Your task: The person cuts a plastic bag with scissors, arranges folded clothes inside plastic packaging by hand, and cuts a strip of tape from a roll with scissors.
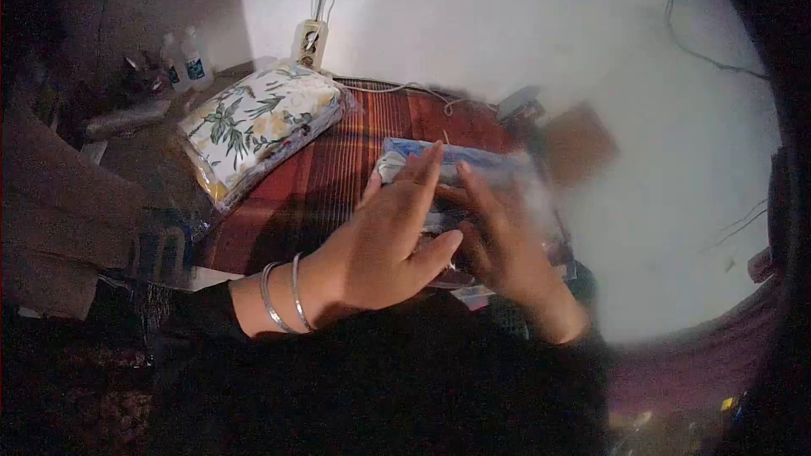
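Observation:
My left hand [384,241], with two silver bangles [283,297] at its wrist, is stretched out with its thumb apart from the fingers. Beside it, my right hand [507,241] is slightly blurred, its fingers spread and bent a little. Both hands are over a package in clear plastic [498,159] with blue and white contents. They hide much of it, and whether the palms press on it is not clear. Under the package lies a red and brown plaid cloth [325,160].
A folded floral fabric in a plastic bag [262,122] lies at the left. Behind it are a power strip [310,42] with cords and small bottles [196,59]. A brown box-like object [581,143], blurred, is at the right. A pale haze covers the right side.

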Action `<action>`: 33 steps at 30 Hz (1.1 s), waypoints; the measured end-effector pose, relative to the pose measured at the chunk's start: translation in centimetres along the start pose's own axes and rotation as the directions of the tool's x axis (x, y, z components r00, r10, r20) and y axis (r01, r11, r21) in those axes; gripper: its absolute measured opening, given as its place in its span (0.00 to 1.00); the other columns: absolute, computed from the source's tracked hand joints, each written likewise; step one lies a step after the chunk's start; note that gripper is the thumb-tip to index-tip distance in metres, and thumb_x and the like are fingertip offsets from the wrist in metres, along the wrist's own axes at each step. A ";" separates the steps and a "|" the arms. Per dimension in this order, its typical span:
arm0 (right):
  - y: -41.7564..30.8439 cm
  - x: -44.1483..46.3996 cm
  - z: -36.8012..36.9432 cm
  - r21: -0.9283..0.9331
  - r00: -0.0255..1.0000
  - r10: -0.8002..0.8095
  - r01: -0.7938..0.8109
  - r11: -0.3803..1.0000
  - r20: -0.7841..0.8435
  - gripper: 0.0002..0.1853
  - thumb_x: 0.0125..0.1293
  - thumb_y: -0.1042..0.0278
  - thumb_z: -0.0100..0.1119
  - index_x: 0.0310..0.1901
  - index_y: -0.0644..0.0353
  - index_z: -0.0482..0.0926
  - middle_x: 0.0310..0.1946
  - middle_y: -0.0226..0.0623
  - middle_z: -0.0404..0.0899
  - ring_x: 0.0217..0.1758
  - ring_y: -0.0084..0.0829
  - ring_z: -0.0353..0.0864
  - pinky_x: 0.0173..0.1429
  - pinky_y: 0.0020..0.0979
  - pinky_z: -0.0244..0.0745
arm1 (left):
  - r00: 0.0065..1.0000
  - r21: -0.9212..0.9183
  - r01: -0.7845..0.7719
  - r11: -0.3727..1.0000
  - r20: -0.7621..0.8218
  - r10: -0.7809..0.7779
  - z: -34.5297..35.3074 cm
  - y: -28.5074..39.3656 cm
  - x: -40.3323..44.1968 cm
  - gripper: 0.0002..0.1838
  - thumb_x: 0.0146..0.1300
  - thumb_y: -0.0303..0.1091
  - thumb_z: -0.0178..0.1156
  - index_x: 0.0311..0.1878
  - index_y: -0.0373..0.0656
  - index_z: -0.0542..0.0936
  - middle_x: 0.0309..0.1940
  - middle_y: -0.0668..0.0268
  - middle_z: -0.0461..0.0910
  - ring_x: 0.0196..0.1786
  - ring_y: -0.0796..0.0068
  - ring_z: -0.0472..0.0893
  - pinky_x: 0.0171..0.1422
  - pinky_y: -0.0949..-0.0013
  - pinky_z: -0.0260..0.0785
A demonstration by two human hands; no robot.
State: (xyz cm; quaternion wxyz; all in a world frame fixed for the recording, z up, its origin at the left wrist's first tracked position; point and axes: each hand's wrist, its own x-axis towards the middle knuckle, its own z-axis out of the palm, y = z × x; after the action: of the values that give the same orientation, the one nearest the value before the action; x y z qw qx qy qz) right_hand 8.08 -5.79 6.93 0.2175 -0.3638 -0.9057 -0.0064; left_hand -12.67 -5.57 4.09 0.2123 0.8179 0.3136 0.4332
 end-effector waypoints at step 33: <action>3.3 7.9 -3.4 0.207 0.862 0.266 -0.381 0.901 0.431 0.13 0.53 0.62 0.68 0.33 0.64 0.82 0.27 0.43 0.83 0.30 0.33 0.83 0.38 0.34 0.76 | 0.902 0.339 -0.426 0.839 0.233 0.364 -2.2 -5.1 -0.6 0.35 0.54 0.60 0.61 0.59 0.46 0.75 0.60 0.63 0.73 0.66 0.64 0.69 0.73 0.43 0.51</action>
State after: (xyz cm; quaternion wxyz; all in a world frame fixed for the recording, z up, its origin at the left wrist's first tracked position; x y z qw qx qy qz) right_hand 6.59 1.24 12.65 0.0796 -0.4706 -0.8471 0.2340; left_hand -16.44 -2.19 1.75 -0.0207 0.9222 0.1980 0.3316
